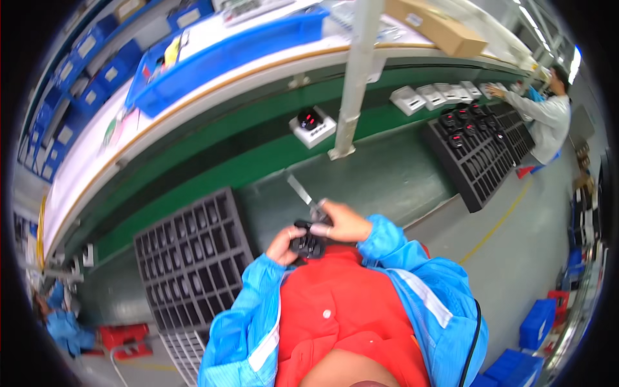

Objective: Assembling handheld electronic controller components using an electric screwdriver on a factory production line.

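In front of my red shirt, a small black device is held between both hands. My left hand closes round its left side. My right hand grips its upper right, with the thumb lying across it. A pale, flat strip sticks out beyond the right fingers over the green bench; blur hides whether it joins the device. Farther off, a similar black device with red lit digits sits on a white box-like stand.
A black compartment tray lies at left, holding dark pieces. Another tray at right carries several lit devices, beside white stands. A white post rises from the bench. Blue bins fill the shelf. A co-worker works at far right.
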The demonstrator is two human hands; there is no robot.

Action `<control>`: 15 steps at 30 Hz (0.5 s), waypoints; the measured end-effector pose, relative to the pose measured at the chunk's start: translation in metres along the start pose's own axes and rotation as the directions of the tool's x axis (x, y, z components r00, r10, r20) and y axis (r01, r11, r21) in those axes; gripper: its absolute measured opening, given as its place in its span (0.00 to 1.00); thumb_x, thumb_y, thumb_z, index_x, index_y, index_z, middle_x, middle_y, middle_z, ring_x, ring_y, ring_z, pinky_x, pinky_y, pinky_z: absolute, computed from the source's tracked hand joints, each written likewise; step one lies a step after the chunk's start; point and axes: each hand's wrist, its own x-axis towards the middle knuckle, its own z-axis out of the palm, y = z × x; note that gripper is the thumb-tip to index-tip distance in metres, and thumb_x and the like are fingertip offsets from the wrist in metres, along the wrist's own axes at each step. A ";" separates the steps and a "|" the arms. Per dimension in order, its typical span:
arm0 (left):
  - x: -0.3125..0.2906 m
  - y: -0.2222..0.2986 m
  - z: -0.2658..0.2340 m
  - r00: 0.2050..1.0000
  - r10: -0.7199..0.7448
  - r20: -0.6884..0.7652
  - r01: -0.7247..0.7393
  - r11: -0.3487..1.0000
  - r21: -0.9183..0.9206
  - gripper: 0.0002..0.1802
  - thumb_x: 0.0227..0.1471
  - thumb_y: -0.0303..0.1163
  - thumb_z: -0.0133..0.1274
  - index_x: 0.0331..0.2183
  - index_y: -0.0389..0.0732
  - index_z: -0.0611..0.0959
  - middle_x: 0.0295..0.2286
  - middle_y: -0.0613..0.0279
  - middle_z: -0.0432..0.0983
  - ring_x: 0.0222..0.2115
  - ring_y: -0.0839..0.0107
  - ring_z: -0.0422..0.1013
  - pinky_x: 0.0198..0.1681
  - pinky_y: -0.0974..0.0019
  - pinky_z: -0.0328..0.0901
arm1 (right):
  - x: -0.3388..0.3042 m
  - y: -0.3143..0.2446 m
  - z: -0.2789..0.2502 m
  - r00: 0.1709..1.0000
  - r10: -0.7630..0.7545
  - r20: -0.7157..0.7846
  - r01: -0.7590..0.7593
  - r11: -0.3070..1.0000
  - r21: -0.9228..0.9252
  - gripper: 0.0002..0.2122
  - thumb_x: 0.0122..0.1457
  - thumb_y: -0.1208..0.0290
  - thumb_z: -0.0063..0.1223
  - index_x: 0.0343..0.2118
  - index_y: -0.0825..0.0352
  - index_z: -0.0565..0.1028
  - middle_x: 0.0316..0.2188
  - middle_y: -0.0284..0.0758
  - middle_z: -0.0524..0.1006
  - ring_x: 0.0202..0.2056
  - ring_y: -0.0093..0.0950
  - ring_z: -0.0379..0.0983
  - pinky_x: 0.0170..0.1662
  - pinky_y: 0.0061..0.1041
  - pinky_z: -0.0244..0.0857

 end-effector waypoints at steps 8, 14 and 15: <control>-0.017 0.026 -0.027 0.945 0.216 -0.246 -0.224 0.975 -0.005 0.15 0.48 0.25 0.51 0.41 0.35 0.74 0.35 0.53 0.75 0.36 0.62 0.73 0.38 0.64 0.70 | -0.030 -0.013 -0.030 0.832 0.042 0.553 -0.083 0.995 0.050 0.07 0.50 0.78 0.48 0.34 0.69 0.69 0.25 0.31 0.73 0.26 0.19 0.68 0.32 0.20 0.64; -0.018 0.015 -0.028 0.846 0.453 -0.283 -0.373 0.880 0.295 0.16 0.45 0.21 0.54 0.40 0.34 0.77 0.33 0.58 0.76 0.33 0.72 0.73 0.37 0.70 0.69 | -0.031 -0.002 -0.002 0.741 0.083 0.666 -0.152 0.987 0.046 0.08 0.47 0.78 0.48 0.32 0.71 0.70 0.24 0.38 0.75 0.27 0.28 0.71 0.33 0.26 0.65; -0.018 0.014 -0.027 0.823 0.504 -0.261 -0.412 0.847 0.336 0.15 0.45 0.20 0.54 0.39 0.34 0.78 0.32 0.58 0.76 0.33 0.72 0.73 0.38 0.70 0.69 | -0.029 0.000 0.000 0.746 0.087 0.660 -0.148 0.988 0.038 0.07 0.46 0.78 0.48 0.31 0.71 0.70 0.24 0.38 0.75 0.28 0.28 0.71 0.33 0.26 0.65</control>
